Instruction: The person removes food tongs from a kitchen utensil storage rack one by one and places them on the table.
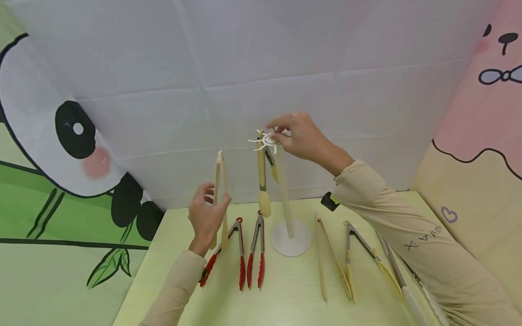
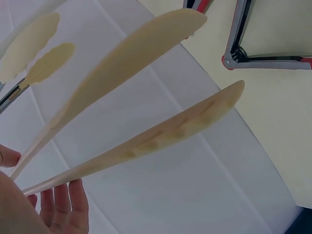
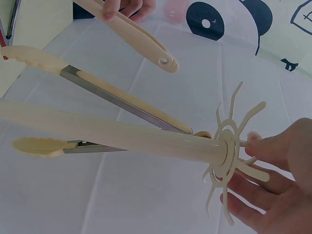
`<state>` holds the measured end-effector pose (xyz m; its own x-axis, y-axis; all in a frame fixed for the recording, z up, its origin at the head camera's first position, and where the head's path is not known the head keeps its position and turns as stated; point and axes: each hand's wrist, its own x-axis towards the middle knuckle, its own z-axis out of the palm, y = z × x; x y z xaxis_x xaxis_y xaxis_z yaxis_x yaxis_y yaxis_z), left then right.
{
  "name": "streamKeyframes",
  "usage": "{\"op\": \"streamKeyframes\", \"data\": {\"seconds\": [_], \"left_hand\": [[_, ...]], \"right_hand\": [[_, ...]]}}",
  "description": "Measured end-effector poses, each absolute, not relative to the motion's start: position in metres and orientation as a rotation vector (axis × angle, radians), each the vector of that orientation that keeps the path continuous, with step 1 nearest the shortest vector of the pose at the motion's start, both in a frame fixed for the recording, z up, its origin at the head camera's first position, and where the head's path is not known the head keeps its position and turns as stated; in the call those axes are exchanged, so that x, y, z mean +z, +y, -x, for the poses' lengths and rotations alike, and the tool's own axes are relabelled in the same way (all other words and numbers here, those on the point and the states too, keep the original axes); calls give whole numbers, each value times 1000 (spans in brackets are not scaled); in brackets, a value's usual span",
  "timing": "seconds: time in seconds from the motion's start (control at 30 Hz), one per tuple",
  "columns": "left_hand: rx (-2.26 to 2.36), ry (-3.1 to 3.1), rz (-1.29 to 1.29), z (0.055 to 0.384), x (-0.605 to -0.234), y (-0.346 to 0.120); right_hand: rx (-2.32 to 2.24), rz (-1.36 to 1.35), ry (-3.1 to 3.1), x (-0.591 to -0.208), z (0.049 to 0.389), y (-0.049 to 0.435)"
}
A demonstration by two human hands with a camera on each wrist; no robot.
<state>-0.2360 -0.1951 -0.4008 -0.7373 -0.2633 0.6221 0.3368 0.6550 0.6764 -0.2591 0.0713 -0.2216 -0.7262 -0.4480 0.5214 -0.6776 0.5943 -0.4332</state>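
My left hand [image 1: 209,213] grips a pair of cream tongs [image 1: 220,159] upright, hinge end up, left of a white stand. In the left wrist view the two arms of these cream tongs [image 2: 131,56] spread apart. My right hand [image 1: 302,136] pinches the ring of curved white hooks [image 3: 238,165] at the top of the stand's pole [image 1: 284,190]. From one hook hang steel tongs with yellow tips [image 1: 262,167], their arms apart. The stand's round white base [image 1: 301,244] rests on the table.
Two red-tipped tongs [image 1: 242,253] [image 1: 255,249] lie left of the base. Beige tongs [image 1: 332,249] and yellow-tipped steel tongs [image 1: 367,249] lie to its right. White-ended tongs [image 1: 412,301] are partly under my right sleeve. A white cloth wall [image 1: 204,113] stands behind.
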Motion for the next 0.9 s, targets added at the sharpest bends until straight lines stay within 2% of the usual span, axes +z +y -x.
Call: {"op": "streamKeyframes", "data": {"seconds": [0.9], "left_hand": [[-1010, -2397, -163, 227, -425, -237]], "right_hand": [[907, -911, -2447, -224, 261, 71]]}}
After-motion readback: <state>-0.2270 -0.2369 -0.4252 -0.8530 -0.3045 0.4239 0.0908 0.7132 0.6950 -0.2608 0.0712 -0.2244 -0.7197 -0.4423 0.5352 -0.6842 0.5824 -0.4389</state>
